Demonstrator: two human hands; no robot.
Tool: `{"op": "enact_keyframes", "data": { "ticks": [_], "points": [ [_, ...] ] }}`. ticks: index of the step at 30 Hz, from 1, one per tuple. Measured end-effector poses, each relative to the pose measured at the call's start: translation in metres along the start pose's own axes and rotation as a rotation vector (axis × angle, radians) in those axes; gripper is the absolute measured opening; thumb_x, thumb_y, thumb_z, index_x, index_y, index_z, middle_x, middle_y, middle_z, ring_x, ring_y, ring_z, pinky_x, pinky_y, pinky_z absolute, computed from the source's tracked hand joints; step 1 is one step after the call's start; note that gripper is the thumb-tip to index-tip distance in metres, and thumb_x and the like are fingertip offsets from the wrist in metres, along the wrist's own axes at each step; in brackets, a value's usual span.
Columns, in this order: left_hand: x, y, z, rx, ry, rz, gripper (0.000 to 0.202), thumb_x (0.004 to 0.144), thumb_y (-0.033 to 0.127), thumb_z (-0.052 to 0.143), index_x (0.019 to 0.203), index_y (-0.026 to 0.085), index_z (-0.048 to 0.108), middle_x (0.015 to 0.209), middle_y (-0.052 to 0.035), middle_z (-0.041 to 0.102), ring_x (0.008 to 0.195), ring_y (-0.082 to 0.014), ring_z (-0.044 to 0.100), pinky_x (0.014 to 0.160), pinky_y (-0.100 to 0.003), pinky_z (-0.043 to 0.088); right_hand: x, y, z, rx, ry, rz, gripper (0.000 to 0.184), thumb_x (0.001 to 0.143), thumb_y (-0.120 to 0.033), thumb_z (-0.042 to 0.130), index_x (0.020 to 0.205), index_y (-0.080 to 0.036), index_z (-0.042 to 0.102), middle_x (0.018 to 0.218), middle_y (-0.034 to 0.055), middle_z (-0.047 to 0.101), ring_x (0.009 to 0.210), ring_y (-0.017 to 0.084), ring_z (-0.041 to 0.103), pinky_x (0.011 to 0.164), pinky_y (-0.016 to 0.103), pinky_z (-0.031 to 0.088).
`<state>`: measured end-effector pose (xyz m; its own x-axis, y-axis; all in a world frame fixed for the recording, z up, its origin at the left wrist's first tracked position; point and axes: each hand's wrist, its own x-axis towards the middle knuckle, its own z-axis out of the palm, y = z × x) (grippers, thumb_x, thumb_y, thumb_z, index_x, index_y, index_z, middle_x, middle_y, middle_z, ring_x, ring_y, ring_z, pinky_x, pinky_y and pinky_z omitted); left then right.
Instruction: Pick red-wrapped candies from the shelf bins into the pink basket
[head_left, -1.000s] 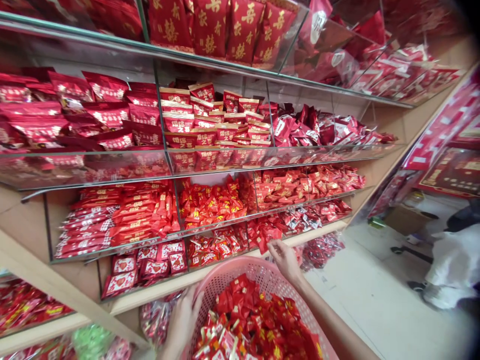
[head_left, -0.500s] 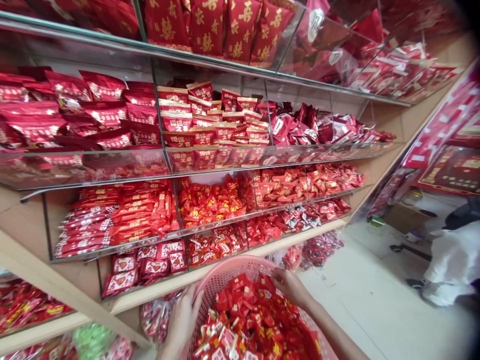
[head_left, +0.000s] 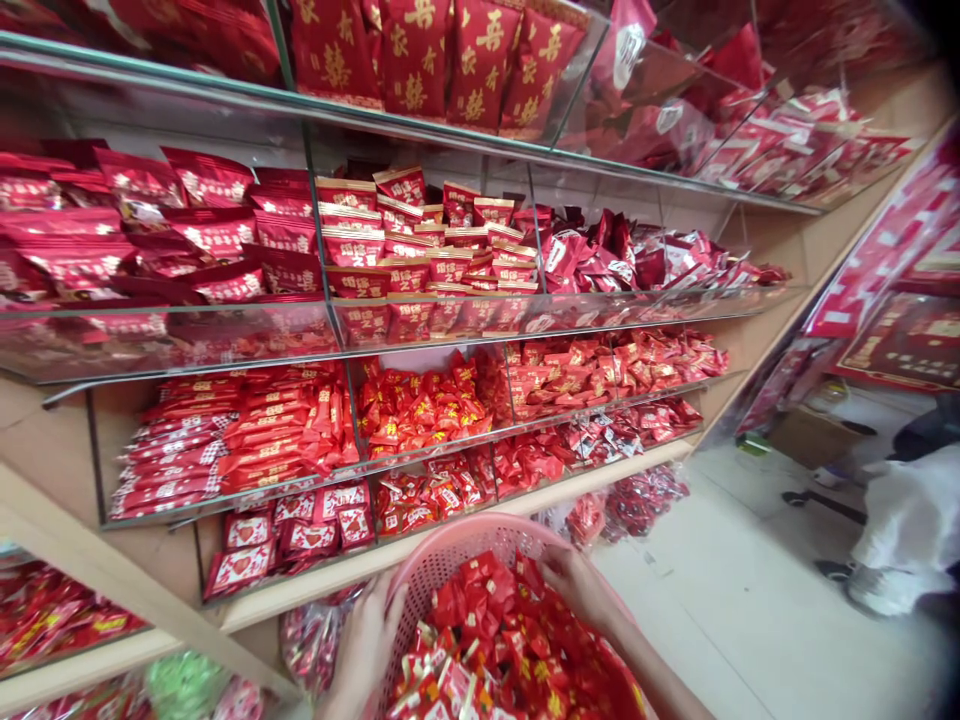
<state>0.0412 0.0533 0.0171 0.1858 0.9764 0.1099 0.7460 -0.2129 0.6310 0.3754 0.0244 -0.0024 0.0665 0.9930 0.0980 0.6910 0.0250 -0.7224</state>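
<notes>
A pink perforated plastic basket [head_left: 420, 560] full of small red wrapped candies [head_left: 517, 640] is at the bottom centre, just in front of the shelves. My left hand [head_left: 367, 640] is closed on its left rim, thumb and fingers over the edge. Inside the far right rim is my right hand [head_left: 574, 585], its bent fingers touching the top packets. Those fingertips are partly hidden, so I cannot make out whether a packet is between them. Some white-and-red packets [head_left: 442, 685] lie at the near left of the pile.
Glass-fronted shelves hold rows of red packets [head_left: 435, 260] and loose red candies [head_left: 427, 400]. A wooden ledge [head_left: 330, 580] runs behind the basket. Filled clear bags [head_left: 637, 500] stand below it. At right are tiled floor [head_left: 720, 580] and a person's white-clothed leg [head_left: 900, 530].
My right hand has shifted slightly inward and down from the rim over the candies. My left hand stays on the basket rim, and the basket has barely moved.
</notes>
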Motion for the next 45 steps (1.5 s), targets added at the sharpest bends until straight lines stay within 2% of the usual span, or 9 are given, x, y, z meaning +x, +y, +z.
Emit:
{"op": "enact_keyframes", "data": {
  "ticks": [5,8,15,19,24,27,31,38,45],
  "points": [
    [0.000,0.000,-0.001,-0.031,0.024,0.027,0.038,0.087,0.037,0.036,0.114,0.023,0.057,0.113,-0.0058,0.066,0.105,-0.0211,0.062,0.092,-0.034,0.047,-0.001,-0.001,0.020,0.203,0.009,0.141,0.025,0.077,-0.035,0.040,0.057,-0.021,0.042,0.053,-0.0016,0.052,0.050,0.013,0.049,0.049,0.023,0.034],
    [0.000,0.001,-0.002,-0.035,0.026,0.026,0.037,0.087,0.037,0.036,0.113,0.022,0.057,0.113,-0.0061,0.066,0.105,-0.0208,0.062,0.092,-0.033,0.047,-0.008,0.002,0.029,0.189,-0.038,0.272,0.023,0.074,-0.032,0.040,0.054,-0.022,0.037,0.044,-0.0031,0.047,0.040,0.013,0.047,0.043,0.023,0.030],
    [0.000,0.001,-0.002,-0.016,0.000,0.013,0.039,0.088,0.038,0.034,0.116,0.020,0.055,0.114,-0.0076,0.065,0.106,-0.0212,0.061,0.093,-0.035,0.046,-0.008,0.010,0.020,-0.086,0.102,0.144,0.020,0.069,-0.021,0.043,0.049,-0.019,0.044,0.053,0.0018,0.057,0.054,0.015,0.052,0.051,0.024,0.030],
    [0.001,0.000,-0.001,-0.013,0.020,0.022,0.040,0.088,0.039,0.034,0.115,0.020,0.056,0.116,-0.0076,0.064,0.107,-0.0215,0.061,0.094,-0.036,0.046,0.014,-0.005,-0.002,-0.132,0.182,0.116,0.024,0.079,-0.028,0.039,0.069,-0.018,0.059,0.063,0.0038,0.062,0.062,0.018,0.058,0.059,0.026,0.036],
    [0.000,0.000,0.000,-0.025,0.045,0.045,0.038,0.087,0.038,0.036,0.114,0.022,0.057,0.115,-0.0054,0.065,0.107,-0.0207,0.061,0.093,-0.034,0.047,0.058,-0.029,-0.019,-0.254,0.337,0.041,0.025,0.083,-0.030,0.041,0.087,-0.017,0.062,0.090,0.0090,0.062,0.078,0.018,0.059,0.071,0.026,0.041],
    [0.001,-0.001,0.000,-0.025,0.056,0.045,0.037,0.086,0.037,0.037,0.113,0.023,0.058,0.114,-0.0051,0.066,0.105,-0.0209,0.062,0.092,-0.034,0.048,0.082,-0.039,-0.017,-0.379,0.365,0.091,0.021,0.083,-0.031,0.046,0.084,-0.017,0.063,0.092,0.0098,0.058,0.083,0.018,0.059,0.073,0.025,0.041],
    [0.001,-0.001,0.000,-0.020,0.023,0.017,0.040,0.087,0.037,0.035,0.118,0.022,0.055,0.115,-0.0066,0.065,0.103,-0.0211,0.063,0.090,-0.034,0.049,0.100,-0.049,-0.010,-0.473,0.287,0.257,0.028,0.084,-0.039,0.050,0.074,-0.017,0.064,0.092,0.0128,0.058,0.079,0.020,0.060,0.069,0.027,0.041],
    [-0.001,0.000,-0.001,-0.038,0.017,0.021,0.041,0.088,0.038,0.035,0.120,0.022,0.054,0.116,-0.0065,0.065,0.106,-0.0209,0.061,0.093,-0.036,0.047,0.109,-0.053,-0.004,-0.316,0.277,0.338,0.024,0.079,-0.032,0.055,0.064,-0.016,0.062,0.086,0.0130,0.063,0.078,0.019,0.060,0.069,0.026,0.039],
    [0.000,0.001,0.000,-0.041,0.022,0.021,0.041,0.087,0.036,0.035,0.119,0.021,0.055,0.111,-0.0086,0.067,0.107,-0.0223,0.060,0.095,-0.038,0.045,0.118,-0.034,0.004,-0.020,0.328,0.369,0.023,0.071,-0.026,0.052,0.049,-0.019,0.050,0.051,-0.0002,0.053,0.052,0.012,0.051,0.052,0.022,0.036]
  ]
}}
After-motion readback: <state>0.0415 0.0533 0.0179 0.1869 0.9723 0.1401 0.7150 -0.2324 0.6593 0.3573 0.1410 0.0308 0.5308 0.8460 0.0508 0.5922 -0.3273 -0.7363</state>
